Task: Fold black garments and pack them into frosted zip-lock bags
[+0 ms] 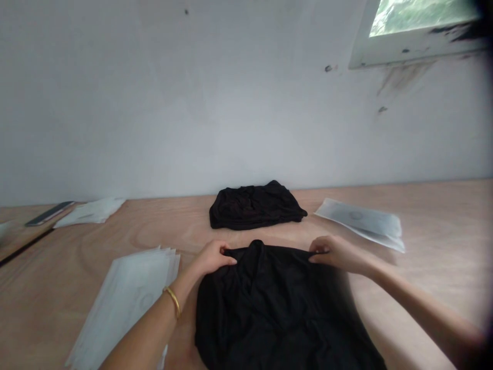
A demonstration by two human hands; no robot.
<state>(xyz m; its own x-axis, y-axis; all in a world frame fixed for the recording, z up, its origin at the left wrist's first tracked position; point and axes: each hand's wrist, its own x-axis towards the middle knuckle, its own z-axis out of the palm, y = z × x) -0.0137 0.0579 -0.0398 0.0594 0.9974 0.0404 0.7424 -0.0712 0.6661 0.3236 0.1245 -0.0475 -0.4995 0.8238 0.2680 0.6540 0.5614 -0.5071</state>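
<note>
Both forearms reach forward over the table, palms turned roughly inward; left hand pinches the far edge of one loose, wrinkled black fabric piece between thumb and fingers, right hand pinches the same edge further right. Fabric spans between the two hands and spreads from them toward the wearer. One gold metal bangle on the left wrist. Beyond the hands, between them: one folded black cloth bundle, layers uncountable. Left of left hand, partly under its forearm: one fanned stack of translucent white plastic sleeves, number unclear. Just beyond right hand: a translucent plastic sleeve, maybe more than one layer. Far left of left hand: one white sheet pile, one dark flat slab.
</note>
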